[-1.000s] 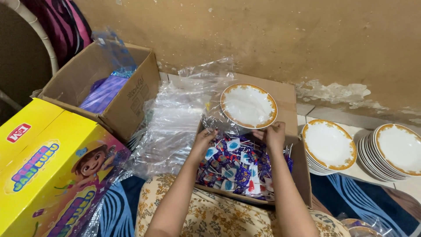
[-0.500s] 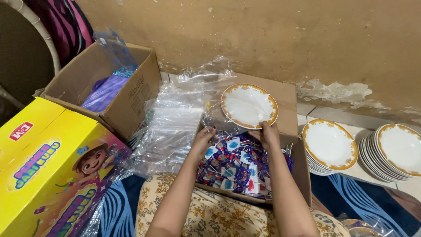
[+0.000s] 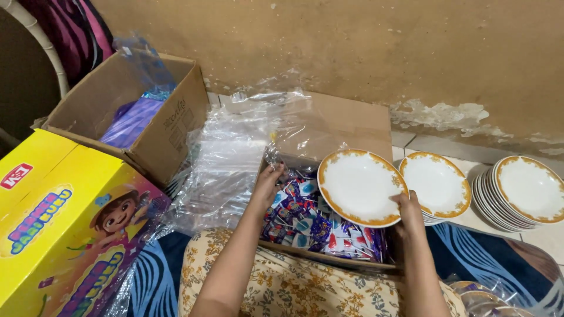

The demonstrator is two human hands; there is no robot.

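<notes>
White plate with orange rim [image 3: 361, 186], center-right of frame, gripped at its lower right edge by right hand [image 3: 409, 212]; it has shifted right off the box flap, now over the sachet-filled carton [image 3: 329, 261], toward the plate stacks [image 3: 437, 186] at right. Left hand [image 3: 267, 183], fingers curled, still pinches the clear plastic wrap [image 3: 229, 158] at center.

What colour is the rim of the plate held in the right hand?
Orange-gold patterned rim on a white plate, held by the right hand; seen in the head view.
</notes>
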